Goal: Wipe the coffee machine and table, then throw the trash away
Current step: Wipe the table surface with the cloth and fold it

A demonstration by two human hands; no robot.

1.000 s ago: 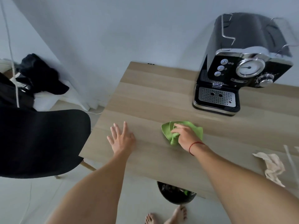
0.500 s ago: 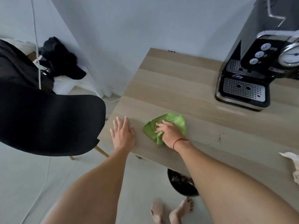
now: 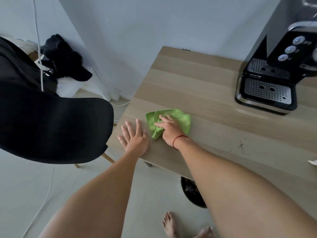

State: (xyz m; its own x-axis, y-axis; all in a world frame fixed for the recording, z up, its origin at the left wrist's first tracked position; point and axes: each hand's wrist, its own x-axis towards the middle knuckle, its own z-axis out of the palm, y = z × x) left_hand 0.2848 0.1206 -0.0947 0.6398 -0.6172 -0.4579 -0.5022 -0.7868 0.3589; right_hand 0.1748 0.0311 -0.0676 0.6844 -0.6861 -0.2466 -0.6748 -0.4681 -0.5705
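Near table (image 3: 216, 133) edge, R hand (image 3: 170, 130) grip clutches green cloth (image 3: 182, 118); L hand (image 3: 135, 140) flat, released.

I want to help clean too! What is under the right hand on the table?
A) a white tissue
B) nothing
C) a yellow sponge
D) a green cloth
D: the right hand holds a green cloth against the table, next to the flat left hand.

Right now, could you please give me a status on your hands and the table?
Left hand flat on table. Right hand grips cloth near left edge. Dark specks further right.
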